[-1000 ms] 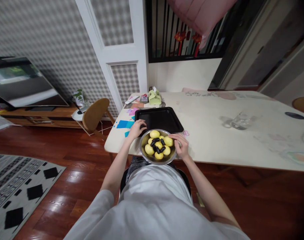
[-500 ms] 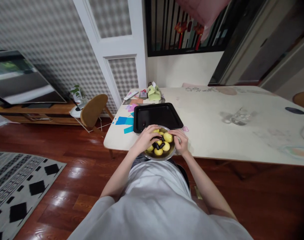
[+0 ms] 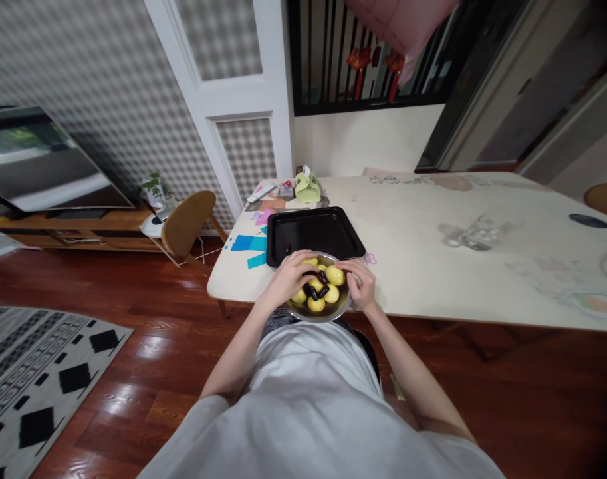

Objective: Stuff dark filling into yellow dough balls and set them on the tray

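Observation:
A round metal bowl (image 3: 317,317) sits at the table's near edge, close to my body. Inside are several yellow, rounded pieces (image 3: 316,304) like peeled potatoes, with several dark, glossy oblong pieces (image 3: 324,291) among them. My left hand (image 3: 289,276) reaches over the bowl's left side, fingers bent down among the contents; its fingertips are partly hidden. At the right rim, my right hand (image 3: 360,283) has its fingers closed against the bowl, next to a large yellow piece. A black rectangular tray (image 3: 316,233) lies just beyond the bowl, with one small dark reddish piece (image 3: 288,247) in it.
On the white table (image 3: 407,279) stand a green tissue holder (image 3: 308,186) and a white remote (image 3: 262,193) at the back left. Farther right is a clear glass vessel (image 3: 479,234), then a dark oval object (image 3: 589,220). A wooden chair (image 3: 188,223) stands off the left end.
My view has shifted very slightly. Both hands stay almost in place at the bowl, the left one's fingers still among the pieces.

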Available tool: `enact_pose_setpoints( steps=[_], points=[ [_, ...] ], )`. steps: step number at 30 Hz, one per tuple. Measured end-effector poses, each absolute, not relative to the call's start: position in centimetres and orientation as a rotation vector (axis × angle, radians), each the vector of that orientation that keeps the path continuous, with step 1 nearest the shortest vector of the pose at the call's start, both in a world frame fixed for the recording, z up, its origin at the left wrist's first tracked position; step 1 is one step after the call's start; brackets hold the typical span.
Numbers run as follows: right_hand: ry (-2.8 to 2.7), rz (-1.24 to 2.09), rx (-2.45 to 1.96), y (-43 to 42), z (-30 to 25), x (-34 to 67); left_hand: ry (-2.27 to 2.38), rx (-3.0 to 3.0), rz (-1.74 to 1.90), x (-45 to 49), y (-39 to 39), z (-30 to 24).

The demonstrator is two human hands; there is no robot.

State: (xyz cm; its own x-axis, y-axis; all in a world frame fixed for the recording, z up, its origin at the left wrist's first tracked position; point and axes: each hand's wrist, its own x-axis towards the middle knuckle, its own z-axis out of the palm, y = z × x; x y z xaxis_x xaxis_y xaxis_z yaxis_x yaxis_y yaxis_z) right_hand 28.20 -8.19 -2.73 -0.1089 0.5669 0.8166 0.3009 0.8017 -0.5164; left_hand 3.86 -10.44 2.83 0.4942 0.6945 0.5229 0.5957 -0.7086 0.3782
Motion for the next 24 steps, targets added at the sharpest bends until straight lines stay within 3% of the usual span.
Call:
enact_pose_setpoints(
  steps=[8,24],
  points=[
    [-1.693,0.267,-0.654,-8.3,-2.6,28.1,1.431,2.32,1.314,-0.5,-6.6,2.1],
    [-1.702,0.263,-0.675,-8.3,-2.7,28.3,1.691,2.191,1.019,-0.6,-0.5,-1.2]
  ],
)
